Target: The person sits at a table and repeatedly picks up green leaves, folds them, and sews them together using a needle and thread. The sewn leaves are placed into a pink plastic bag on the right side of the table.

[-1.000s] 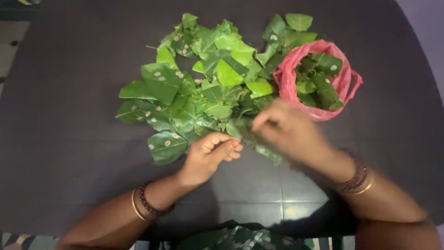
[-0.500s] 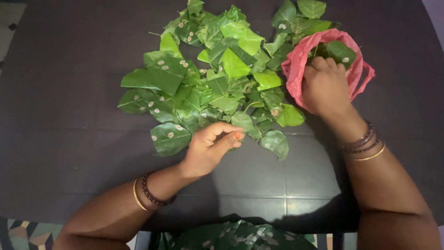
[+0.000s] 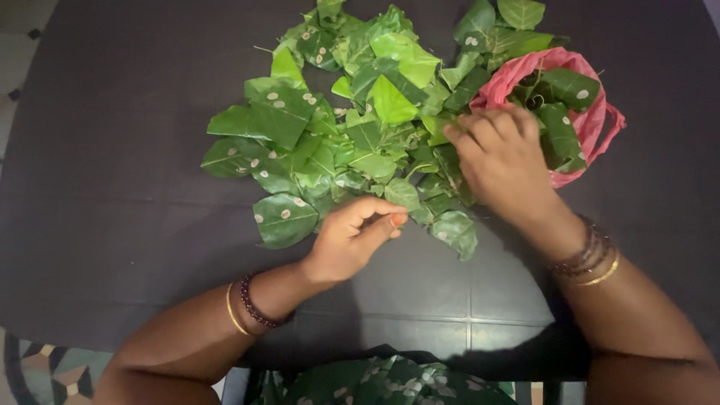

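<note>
Since the earlier frame, right hand (image 3: 501,161) has left the pink bag (image 3: 600,131) at upper right and rests spread, palm down, on the leaf pile (image 3: 352,127) at centre. Left hand (image 3: 352,236), loosely curled, grasps nothing. Some leaves are bagged; most remain on the dark table (image 3: 112,187).
</note>
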